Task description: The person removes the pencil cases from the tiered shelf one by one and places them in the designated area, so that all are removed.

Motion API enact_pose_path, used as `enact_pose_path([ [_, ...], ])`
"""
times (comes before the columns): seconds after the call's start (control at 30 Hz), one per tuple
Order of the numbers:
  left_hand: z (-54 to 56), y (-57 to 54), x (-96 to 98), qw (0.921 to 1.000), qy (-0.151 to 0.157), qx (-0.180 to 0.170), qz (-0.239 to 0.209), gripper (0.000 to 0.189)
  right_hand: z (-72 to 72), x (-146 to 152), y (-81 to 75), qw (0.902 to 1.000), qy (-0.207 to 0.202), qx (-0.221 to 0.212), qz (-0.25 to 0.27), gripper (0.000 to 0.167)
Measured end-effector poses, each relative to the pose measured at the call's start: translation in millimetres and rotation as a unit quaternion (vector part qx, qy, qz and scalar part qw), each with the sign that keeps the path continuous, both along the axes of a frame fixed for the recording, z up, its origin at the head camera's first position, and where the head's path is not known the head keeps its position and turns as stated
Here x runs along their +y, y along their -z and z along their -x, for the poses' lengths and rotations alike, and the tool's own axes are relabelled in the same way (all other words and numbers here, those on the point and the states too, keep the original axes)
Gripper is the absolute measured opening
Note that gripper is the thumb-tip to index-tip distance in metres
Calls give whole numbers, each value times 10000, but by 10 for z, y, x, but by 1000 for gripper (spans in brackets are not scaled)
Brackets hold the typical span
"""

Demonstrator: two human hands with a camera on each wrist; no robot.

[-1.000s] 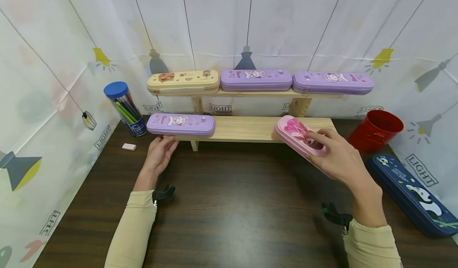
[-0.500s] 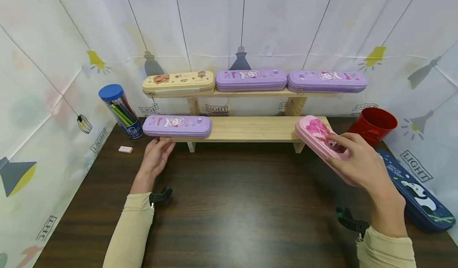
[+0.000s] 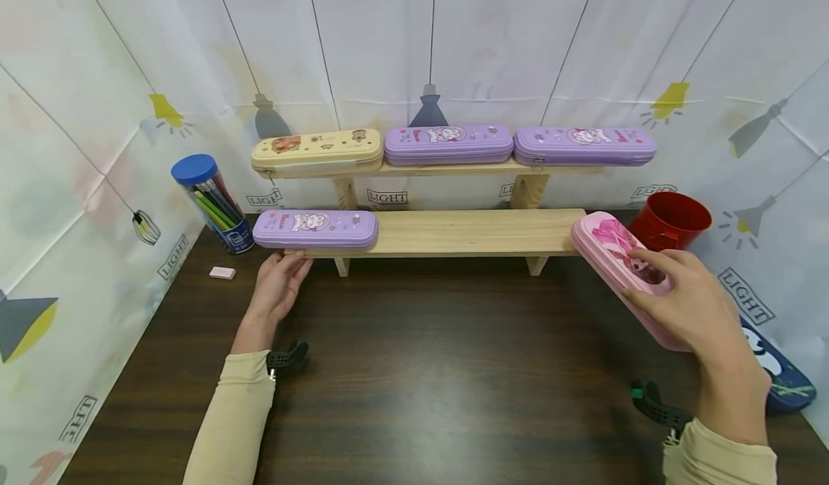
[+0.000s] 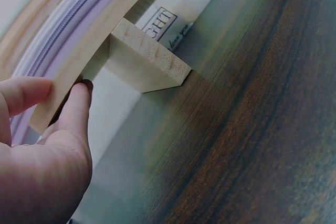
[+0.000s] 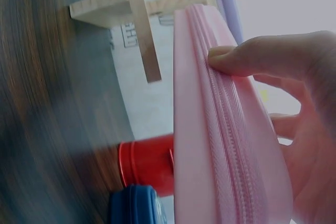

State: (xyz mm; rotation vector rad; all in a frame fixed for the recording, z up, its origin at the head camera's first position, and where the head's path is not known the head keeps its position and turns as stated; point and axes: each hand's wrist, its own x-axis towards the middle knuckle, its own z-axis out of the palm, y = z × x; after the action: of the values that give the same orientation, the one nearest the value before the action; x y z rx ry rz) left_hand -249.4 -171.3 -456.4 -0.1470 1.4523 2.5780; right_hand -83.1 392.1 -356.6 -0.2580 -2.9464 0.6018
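At the left end of a two-tier wooden shelf (image 3: 479, 232), my left hand (image 3: 277, 289) pinches the edge of the lower board; thumb and finger meet it from two sides in the left wrist view, just beneath a purple pencil case (image 3: 314, 230). My right hand (image 3: 699, 305) grips a pink pencil case (image 3: 602, 251) with a pink picture on its lid. That case is tilted, off the table, beside the board's right end. Its zipper side (image 5: 231, 129) and my right thumb pressed against it show in the right wrist view.
The upper board carries a cream pencil case (image 3: 317, 151) and two purple pencil cases (image 3: 448, 145). A blue-lidded tub of pens (image 3: 214, 204) and an eraser (image 3: 222, 273) are at left. Right of the shelf stand a red bucket (image 3: 670, 222) and a partly hidden navy panda case (image 3: 786, 381).
My right hand has carried the pink pencil case rightward, from over the lower board to past its right end, now covering much of the navy case. The left hand keeps its place on the board.
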Motion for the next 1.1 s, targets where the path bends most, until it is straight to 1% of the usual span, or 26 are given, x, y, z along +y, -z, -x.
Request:
enact_pose_path([
  [0.1, -2, 5, -4, 10000, 26, 20, -24, 49, -20, 76, -2, 9998, 104, -120, -76, 84],
  [0.27, -3, 29, -17, 10000, 43, -29, -78, 46, -68, 181, 18, 9995, 139, -232, -188, 84],
  [0.47, -3, 27, -14, 10000, -35, 5, -64, 45, -124, 292, 75, 9990, 157, -395, -136, 86],
  [0.63, 6, 18, -1, 9999, 29, -14, -96, 47, -155, 382, 106, 9985, 186, -499, -81, 86],
  [0.73, 8, 15, 4, 10000, 48, 3, -70, 47, -163, 437, 113, 9976, 103, -685, -98, 85],
  [0.93, -12, 6, -1, 10000, 29, 33, -58, 42, -134, 518, 136, 9903, -326, -1349, -111, 80],
  [1.0, -17, 6, 0, 10000, 16, 43, -55, 39, -119, 528, 158, 9882, -406, -1473, -69, 79],
  [1.1, -22, 5, 6, 10000, 11, 45, -60, 35, -112, 535, 202, 9871, -385, -1556, -25, 80],
])
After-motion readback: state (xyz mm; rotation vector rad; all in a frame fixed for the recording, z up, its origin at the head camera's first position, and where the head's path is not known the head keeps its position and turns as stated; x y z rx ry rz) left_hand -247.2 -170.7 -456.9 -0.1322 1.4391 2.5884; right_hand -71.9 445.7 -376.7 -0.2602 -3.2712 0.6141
